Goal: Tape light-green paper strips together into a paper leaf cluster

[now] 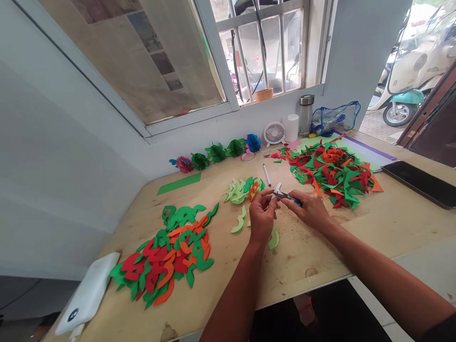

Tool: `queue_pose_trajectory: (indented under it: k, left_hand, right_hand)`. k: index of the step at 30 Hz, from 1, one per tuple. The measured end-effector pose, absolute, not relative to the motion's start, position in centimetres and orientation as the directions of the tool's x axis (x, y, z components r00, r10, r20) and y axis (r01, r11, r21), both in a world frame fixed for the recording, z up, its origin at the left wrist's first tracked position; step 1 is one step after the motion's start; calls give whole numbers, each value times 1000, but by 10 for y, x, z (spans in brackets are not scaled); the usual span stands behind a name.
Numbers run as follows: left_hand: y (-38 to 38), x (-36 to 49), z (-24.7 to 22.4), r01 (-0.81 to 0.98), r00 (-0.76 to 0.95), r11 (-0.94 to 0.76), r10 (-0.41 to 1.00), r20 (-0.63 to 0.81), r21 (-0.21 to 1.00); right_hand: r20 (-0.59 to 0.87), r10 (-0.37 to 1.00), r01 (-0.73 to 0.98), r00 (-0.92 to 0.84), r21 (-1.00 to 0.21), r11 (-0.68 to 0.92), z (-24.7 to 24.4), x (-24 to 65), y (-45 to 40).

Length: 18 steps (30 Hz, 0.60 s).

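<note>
My left hand [262, 214] pinches a small piece of white paper [277, 189] above the middle of the table. In my right hand [309, 207] is a pair of scissors [295, 199] with dark blades and a blue and black handle. The blades meet the lower part of the white paper, close to my left fingertips. Just behind my left hand lies a pile of light green paper cutouts [235, 191], with an orange-red and green piece [253, 191] at its right. Loose pale green cutouts [239, 220] rest beside my left wrist, partly hidden by it.
Green, red and orange cutouts [167, 251] are heaped at left, paper scraps [338, 173] at right. A white pen [267, 175] lies behind my hands. Paper flowers [216, 152], a fan [274, 133] and a bottle [306, 115] line the wall. A phone [422, 183] lies right, a white device [89, 292] left.
</note>
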State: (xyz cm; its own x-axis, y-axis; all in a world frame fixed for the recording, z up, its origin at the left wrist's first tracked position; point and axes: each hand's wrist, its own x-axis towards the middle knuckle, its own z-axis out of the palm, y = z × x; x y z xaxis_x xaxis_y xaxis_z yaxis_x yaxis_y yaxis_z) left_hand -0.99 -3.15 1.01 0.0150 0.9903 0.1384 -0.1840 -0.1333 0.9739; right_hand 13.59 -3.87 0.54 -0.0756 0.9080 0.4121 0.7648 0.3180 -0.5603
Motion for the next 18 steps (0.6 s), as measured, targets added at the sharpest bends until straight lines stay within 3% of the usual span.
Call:
queue_pose_trajectory:
  k: [18]
  left_hand:
    - [-31, -11, 6, -197, 62, -121, 989, 135, 973]
  right_hand:
    - [429, 903, 770, -1, -576, 274, 4, 135, -39]
